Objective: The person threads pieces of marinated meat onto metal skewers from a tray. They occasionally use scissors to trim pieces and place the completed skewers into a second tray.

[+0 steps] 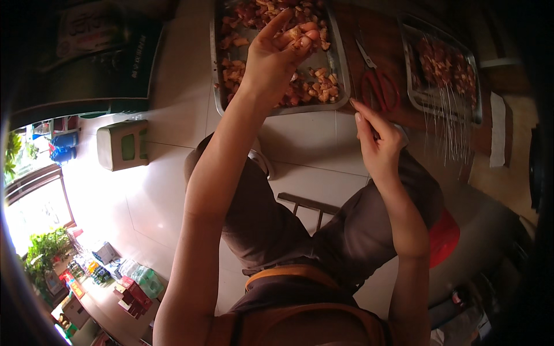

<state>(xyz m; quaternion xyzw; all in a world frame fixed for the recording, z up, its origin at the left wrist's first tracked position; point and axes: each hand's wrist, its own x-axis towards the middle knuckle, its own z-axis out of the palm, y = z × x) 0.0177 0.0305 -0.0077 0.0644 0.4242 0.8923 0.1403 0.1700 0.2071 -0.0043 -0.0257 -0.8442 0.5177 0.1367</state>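
From my end I see the left hand (268,60) over a large rectangular silver metal tray (344,72), its fingers curled and pinching a small pale yellow-orange chunk of meat (296,33), one digit stretched away. To do this well, I would grip the chunk lightly near the fingertips, so it neither slips nor gets crushed, and stay above the tray so a dropped piece lands inside. The right hand (381,141) hangs by the tray's near right corner, thumb and index finger drawn close; whether they pinch something thin, I cannot tell. I would keep its wrist clear of the red-handled metal scissors (380,89) on the brown wooden bench (384,34).

The loose raw meat (323,86) in the large tray looks moist and glossy, cut unevenly, dark red mixed with pale orange. The smaller silver metal tray (411,92) at right holds similar meat, with thin silver metal rods (450,127) jutting past its near edge.
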